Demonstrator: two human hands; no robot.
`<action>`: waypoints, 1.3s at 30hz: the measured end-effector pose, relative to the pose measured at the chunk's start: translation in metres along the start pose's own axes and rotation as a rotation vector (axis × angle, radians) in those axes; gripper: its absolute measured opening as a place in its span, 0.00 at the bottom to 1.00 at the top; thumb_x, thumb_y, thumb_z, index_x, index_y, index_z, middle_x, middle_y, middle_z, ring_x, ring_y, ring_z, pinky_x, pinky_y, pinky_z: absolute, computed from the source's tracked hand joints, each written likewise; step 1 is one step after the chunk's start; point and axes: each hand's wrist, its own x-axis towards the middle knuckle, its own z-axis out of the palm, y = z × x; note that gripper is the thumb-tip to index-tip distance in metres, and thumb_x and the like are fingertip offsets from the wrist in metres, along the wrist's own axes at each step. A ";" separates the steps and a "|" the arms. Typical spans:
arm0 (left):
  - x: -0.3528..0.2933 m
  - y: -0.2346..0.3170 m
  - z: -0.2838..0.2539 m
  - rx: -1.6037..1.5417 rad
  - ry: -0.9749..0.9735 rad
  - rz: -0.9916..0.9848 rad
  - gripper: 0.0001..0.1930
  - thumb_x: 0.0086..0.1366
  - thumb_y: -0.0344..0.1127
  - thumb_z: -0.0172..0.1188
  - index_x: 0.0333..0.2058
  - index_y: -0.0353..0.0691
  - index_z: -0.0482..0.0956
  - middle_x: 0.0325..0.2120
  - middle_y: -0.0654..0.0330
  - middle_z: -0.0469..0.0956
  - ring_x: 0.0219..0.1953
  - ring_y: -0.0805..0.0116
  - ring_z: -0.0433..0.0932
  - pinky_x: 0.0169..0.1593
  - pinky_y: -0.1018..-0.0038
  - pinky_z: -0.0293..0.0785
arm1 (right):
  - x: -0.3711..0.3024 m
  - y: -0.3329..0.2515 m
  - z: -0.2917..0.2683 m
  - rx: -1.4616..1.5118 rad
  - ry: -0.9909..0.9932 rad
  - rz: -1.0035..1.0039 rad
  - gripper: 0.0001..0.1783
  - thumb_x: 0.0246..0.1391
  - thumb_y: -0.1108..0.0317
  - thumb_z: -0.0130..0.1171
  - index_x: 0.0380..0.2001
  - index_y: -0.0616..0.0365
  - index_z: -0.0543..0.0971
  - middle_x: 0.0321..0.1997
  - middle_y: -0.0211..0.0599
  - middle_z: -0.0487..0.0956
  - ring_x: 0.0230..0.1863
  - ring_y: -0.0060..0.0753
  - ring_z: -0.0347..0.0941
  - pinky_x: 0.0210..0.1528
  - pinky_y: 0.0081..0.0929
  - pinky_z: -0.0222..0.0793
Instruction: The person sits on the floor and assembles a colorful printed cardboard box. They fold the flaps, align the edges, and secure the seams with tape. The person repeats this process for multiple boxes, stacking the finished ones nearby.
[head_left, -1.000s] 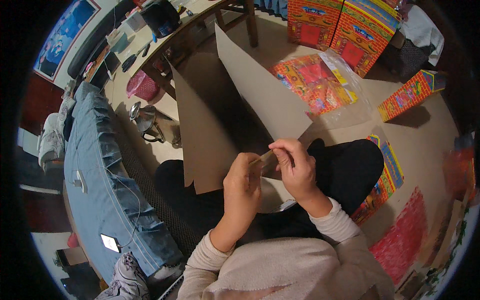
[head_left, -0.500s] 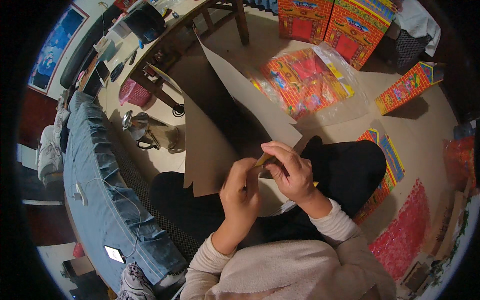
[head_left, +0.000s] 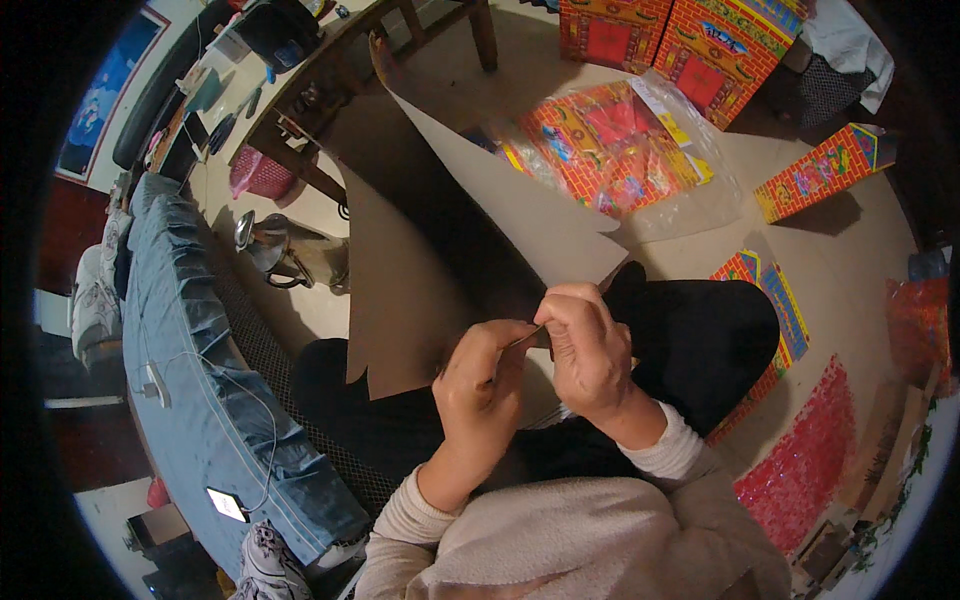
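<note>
A large folded cardboard sheet (head_left: 400, 280) stands between my bent legs, its plain grey-brown side facing in and its two long walls spread apart in a V. My left hand (head_left: 483, 380) is closed in a pinch on the cardboard's near edge. Close beside it, my right hand (head_left: 590, 350) pinches the same edge, fingers curled over the top with the thumb underneath. Only a thin strip of cardboard shows between the fingertips; my fingers hide the rest of the fold there.
Two brick-patterned boxes (head_left: 620, 35) stand at the far right, behind printed sheets in clear plastic (head_left: 720, 200). Further right are a narrow printed box (head_left: 820, 175), a flat printed piece (head_left: 790, 315) and red sheeting (head_left: 805, 455). A metal kettle (head_left: 310, 250) and blue-covered sofa (head_left: 200, 400) are left.
My right hand has turned over the cardboard edge, and the yellow part that showed between my fingers is hidden. The left wall has shifted left, the right wall rightward.
</note>
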 end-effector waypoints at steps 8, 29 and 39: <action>-0.001 -0.010 -0.001 0.154 0.035 0.135 0.12 0.56 0.13 0.70 0.37 0.35 0.82 0.35 0.56 0.86 0.37 0.65 0.86 0.42 0.73 0.81 | 0.012 -0.006 -0.001 0.079 -0.076 0.133 0.05 0.69 0.75 0.56 0.45 0.58 0.75 0.39 0.44 0.80 0.37 0.51 0.83 0.35 0.37 0.79; 0.002 -0.008 0.000 0.059 0.030 0.129 0.18 0.52 0.13 0.69 0.42 0.36 0.83 0.35 0.56 0.86 0.38 0.58 0.83 0.43 0.68 0.79 | -0.006 0.020 -0.003 -0.049 -0.008 -0.131 0.14 0.62 0.72 0.67 0.50 0.61 0.82 0.54 0.43 0.85 0.43 0.42 0.87 0.39 0.29 0.84; 0.000 -0.014 -0.004 0.029 -0.033 0.148 0.15 0.58 0.11 0.63 0.41 0.34 0.81 0.37 0.51 0.84 0.41 0.58 0.84 0.45 0.70 0.80 | -0.014 0.031 -0.007 -0.018 -0.047 -0.152 0.16 0.53 0.76 0.73 0.46 0.59 0.85 0.42 0.38 0.84 0.36 0.37 0.87 0.35 0.30 0.84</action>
